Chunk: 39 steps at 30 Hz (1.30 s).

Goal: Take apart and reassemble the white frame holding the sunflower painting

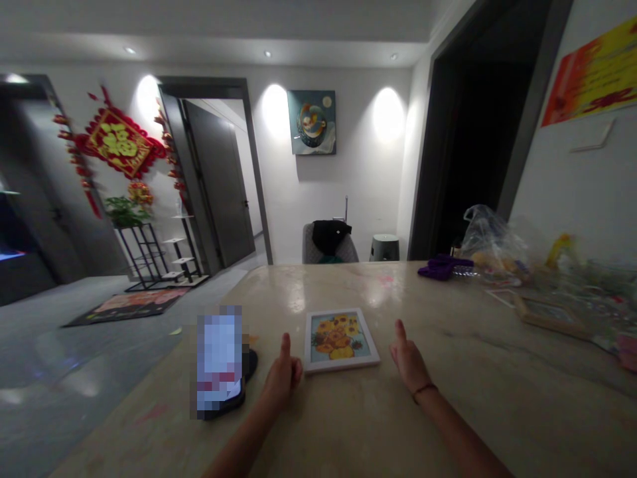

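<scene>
My left hand (282,373) rests on the pale marble table (448,358) with its fingers curled and thumb raised, holding nothing. My right hand (410,364), with a dark cord bracelet at the wrist, stands the same way, thumb up and empty. Between them lies a white-framed sunflower picture (341,340), touched by neither hand. Left of my left hand, a phone (217,358) lies on a dark round pad (250,365). Pixelation hides the phone's screen.
Farther right on the table are a purple cloth (442,267), a plastic bag (492,245), and a wood-framed picture (552,317) among clear wrapping. The table's left edge drops to a grey floor. A chair (330,242) stands beyond the far edge.
</scene>
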Tool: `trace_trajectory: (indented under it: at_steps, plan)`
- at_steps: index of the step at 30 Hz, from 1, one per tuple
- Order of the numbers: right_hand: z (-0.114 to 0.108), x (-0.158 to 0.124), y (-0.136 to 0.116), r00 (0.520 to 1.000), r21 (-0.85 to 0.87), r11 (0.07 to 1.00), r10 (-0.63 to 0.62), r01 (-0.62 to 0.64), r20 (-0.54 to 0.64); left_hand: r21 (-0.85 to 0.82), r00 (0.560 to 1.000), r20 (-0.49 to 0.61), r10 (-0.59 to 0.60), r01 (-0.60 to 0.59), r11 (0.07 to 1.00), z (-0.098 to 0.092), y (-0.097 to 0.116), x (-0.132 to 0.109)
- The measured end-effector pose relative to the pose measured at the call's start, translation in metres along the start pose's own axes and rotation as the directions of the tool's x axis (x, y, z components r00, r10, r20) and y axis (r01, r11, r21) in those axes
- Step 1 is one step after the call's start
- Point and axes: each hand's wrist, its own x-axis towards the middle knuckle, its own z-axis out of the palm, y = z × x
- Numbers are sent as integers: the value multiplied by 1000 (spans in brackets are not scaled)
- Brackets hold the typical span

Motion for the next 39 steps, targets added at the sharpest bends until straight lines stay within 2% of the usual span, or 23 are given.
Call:
trace_trajectory:
  at_steps: [2, 4, 7, 9, 11, 13, 15, 17, 20, 23, 27, 30, 32, 35, 37, 39]
  plan:
    - [-2, 0, -1, 996, -110, 992, 62, -68, -57, 96, 994, -84, 69, -61, 994, -3, -3, 4]
    - [-1, -2, -3, 993, -207, 973, 90, -105, -79, 261, 984, -116, 135, -100, 960, -5, -4, 5]
    - [10, -5, -3, 999, -354, 935, -40, 26, -34, 486, 983, -69, 169, -115, 866, -2, -2, 2]
    - [19, -6, -1, 989, -359, 922, -149, 145, 15, 575, 982, -24, 189, -141, 806, 2, -1, -1]
    - [27, -8, 1, 985, -256, 951, -172, 173, 25, 614, 979, -1, 203, -159, 773, 4, -1, -3]
    - [30, -9, 2, 993, -50, 991, -120, 120, 16, 595, 979, -7, 205, -161, 787, 4, -4, -2]
    - [31, -11, 0, 999, 208, 978, -35, 32, 14, 529, 980, -17, 197, -159, 834, 3, -7, 0]
    - [29, -12, -3, 997, 435, 897, 79, -78, 17, 447, 982, -24, 187, -157, 881, 2, -11, 3]
    - [27, -13, -7, 969, 635, 739, 235, -225, 71, 379, 981, -25, 193, -170, 910, 4, -15, 4]
    - [25, -13, -9, 946, 712, 624, 256, -321, 202, 388, 975, -39, 219, -188, 903, 9, -17, 4]
    - [22, -14, -10, 911, 739, 535, 204, -410, 359, 413, 960, -87, 267, -209, 886, 12, -18, 2]
    - [22, -16, -12, 897, 746, 500, 195, -439, 397, 482, 895, -120, 429, -325, 814, 13, -15, -2]
    - [24, -18, -14, 896, 746, 500, 188, -440, 403, 520, 839, -65, 540, -433, 736, 15, -10, -6]
    - [27, -21, -19, 897, 739, 520, 148, -428, 416, 519, 778, 111, 619, -576, 631, 19, -5, -11]
    - [28, -24, -22, 896, 735, 535, 107, -417, 430, 511, 762, 187, 620, -614, 601, 21, -4, -13]
    - [29, -26, -24, 897, 731, 551, 73, -401, 437, 508, 766, 210, 607, -616, 602, 22, -3, -14]
